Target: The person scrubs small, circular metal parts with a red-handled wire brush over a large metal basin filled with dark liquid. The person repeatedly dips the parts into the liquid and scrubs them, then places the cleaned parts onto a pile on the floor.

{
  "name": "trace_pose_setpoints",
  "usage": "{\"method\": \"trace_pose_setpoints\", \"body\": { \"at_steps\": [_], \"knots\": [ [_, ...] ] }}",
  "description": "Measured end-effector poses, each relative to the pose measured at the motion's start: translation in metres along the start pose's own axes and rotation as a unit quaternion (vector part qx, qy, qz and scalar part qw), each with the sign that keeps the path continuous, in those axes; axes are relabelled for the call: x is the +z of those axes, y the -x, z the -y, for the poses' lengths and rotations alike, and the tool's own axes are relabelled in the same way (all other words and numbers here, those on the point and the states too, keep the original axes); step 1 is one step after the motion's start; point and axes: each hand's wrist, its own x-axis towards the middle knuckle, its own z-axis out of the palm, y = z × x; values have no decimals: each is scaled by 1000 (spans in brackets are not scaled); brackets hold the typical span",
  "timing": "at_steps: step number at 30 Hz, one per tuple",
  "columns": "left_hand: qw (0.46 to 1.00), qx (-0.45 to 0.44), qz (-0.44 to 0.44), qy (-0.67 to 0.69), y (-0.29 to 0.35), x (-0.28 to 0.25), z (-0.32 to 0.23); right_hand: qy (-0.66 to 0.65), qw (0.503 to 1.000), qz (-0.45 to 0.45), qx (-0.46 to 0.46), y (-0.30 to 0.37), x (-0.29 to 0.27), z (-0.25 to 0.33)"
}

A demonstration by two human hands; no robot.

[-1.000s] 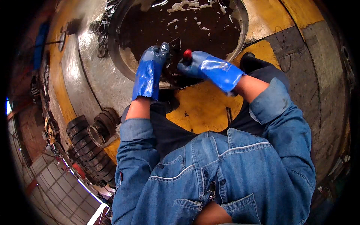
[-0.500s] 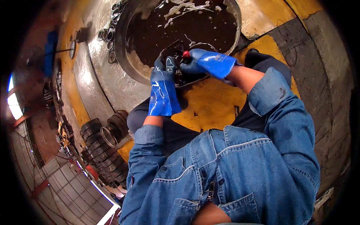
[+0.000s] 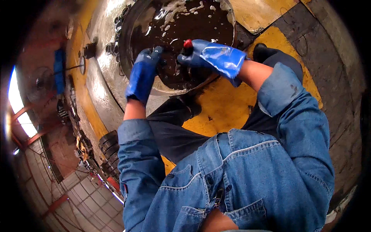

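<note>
A wide round metal basin (image 3: pixel 125 42) of dark, foamy liquid lies in front of me. Over its right part, my right hand (image 3: pixel 197 54) in a blue rubber glove is closed around a red-handled tool (image 3: pixel 188 43). Only the red end of the handle shows above the fist; its working end is hidden or lost against the dark liquid. My left hand (image 3: pixel 147 60), gloved the same way, is over the basin's left side with its fingers curled. Whatever those fingers hold, if anything, cannot be made out. A gap separates the two hands.
Several dark ring-shaped parts (image 3: pixel 112 48) line up left of the basin. A ribbed black stack (image 3: pixel 110 149) stands near my left elbow. My bent legs (image 3: pixel 170 120) flank a yellow-painted floor patch (image 3: pixel 220 102). Further left is a fan-like round object (image 3: pixel 40 81).
My left hand has moved left and slightly up, away from my right hand. The right hand has shifted slightly up with the red-handled tool. The view has turned a little.
</note>
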Motion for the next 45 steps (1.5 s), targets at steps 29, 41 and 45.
{"method": "trace_pose_setpoints", "body": {
  "at_steps": [29,41,45],
  "knots": [
    [974,-103,188,70,-3,0,33,-47,997,59,11,-2,13,-1],
    [967,9,-212,-142,59,107,72,146,989,11,8,-20,19,-16],
    [982,-4,-187,13,34,90,97,254,957,-104,-91,-17,29,-13]
  ]
}}
